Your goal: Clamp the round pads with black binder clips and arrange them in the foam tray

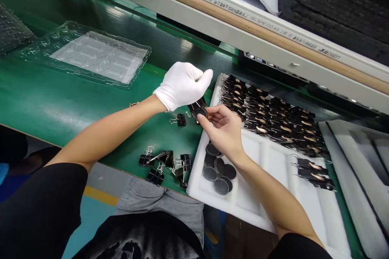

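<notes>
My left hand (184,85), in a white glove, is closed on a black binder clip (197,103), mostly hidden below its fingers. Bare and closed, my right hand (224,129) pinches a dark round disc (199,113) between thumb and fingers. Disc and clip meet between the two hands; whether the clip's jaws grip the disc, I cannot tell. One loose binder clip (181,119) lies on the green table just below them. Several more binder clips (155,175) are heaped near the table's front edge. Under my right forearm, loose dark discs (221,186) lie in the white foam tray (247,194).
Rows of clips with discs (267,117) fill the far part of the tray. A clear plastic tray (127,83) with a white sheet lies at the back left. A shelf edge (243,28) runs above the table. White foam pieces (349,162) stand at the right.
</notes>
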{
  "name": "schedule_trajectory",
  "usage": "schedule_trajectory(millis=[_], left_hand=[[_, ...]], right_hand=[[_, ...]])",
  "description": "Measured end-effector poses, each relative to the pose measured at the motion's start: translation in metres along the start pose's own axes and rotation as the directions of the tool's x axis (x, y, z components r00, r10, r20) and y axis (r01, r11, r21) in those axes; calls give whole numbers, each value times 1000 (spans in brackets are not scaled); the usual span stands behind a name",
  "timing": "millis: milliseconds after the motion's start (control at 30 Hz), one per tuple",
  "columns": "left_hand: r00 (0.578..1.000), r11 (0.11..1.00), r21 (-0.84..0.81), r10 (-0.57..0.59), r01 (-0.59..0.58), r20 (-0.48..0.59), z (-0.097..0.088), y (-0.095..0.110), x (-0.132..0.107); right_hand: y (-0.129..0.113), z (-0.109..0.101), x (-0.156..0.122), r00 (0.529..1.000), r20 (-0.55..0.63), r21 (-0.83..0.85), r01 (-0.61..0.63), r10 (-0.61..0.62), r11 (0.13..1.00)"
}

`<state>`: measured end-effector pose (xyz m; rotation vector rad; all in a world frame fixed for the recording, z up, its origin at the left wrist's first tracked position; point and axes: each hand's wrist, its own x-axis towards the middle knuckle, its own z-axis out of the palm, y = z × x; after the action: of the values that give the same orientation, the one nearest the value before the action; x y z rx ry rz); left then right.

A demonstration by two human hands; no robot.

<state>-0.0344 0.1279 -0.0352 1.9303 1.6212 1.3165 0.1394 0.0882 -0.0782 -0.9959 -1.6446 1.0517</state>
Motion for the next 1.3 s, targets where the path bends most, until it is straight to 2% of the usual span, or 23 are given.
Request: schedule_trajectory(millis=[167,267,367,433,467,500,567,633,667,700,733,767,800,867,933,1000,1067,1133,1233,1300], left_hand=[[998,998,47,-47,46,31,-1,7,-3],[991,996,-14,-90,92,98,-6,7,0],[956,972,-106,-180,209,231,-18,-1,7],[903,967,19,-245,255,353,-26,-8,11],[855,958,156,-286,241,432,-29,-12,12],[787,930,314,-338,193,517,-30,-14,13],[592,824,565,-473,35,653,-29,-18,10],[410,760,645,-566,-77,715,-25,-20,6],[343,765,636,-573,-101,744,-22,-20,5],[303,786,608,-557,-109,774,-20,-21,4],[293,812,574,-526,-107,799,-19,-21,4],[315,835,540,-487,-104,815,-20,-21,5],[366,851,514,-448,-104,816,-21,-21,7],[528,872,477,-354,-113,772,-27,-19,11],[701,901,415,-217,-123,679,-33,-16,12],[825,933,328,-68,-146,561,-35,-11,9],[897,950,260,42,-172,440,-32,-5,3],[947,957,235,94,-171,306,-25,1,-6],[997,978,195,62,-71,55,-9,9,-15],[999,997,78,-18,20,-28,1,11,-17]], right_hand=[[0,-1,0,999,1,23,-36,36,999],[-1,-6,5,997,26,38,-67,66,997],[-2,-15,15,986,20,180,-169,168,969],[-1,-20,23,960,24,349,-269,279,897],[-1,-22,27,945,37,425,-310,326,850],[-1,-23,30,931,54,482,-340,360,807],[-1,-24,33,915,88,538,-375,393,755],[-1,-25,34,903,115,552,-404,414,729],[-1,-25,34,895,118,554,-419,430,720],[-2,-25,34,886,117,554,-432,448,712],[-2,-25,34,878,113,552,-445,465,705],[-3,-26,34,871,111,548,-455,478,702],[-4,-27,35,866,113,538,-465,487,703],[-6,-28,35,857,137,493,-494,497,716],[-7,-29,35,841,185,431,-535,509,727],[-7,-28,34,823,252,387,-567,509,727],[-5,-26,31,829,298,368,-558,474,744],[-1,-21,27,883,253,374,-466,395,802],[5,-12,19,972,35,358,-227,230,906],[7,-7,15,988,-106,272,-76,108,959]])
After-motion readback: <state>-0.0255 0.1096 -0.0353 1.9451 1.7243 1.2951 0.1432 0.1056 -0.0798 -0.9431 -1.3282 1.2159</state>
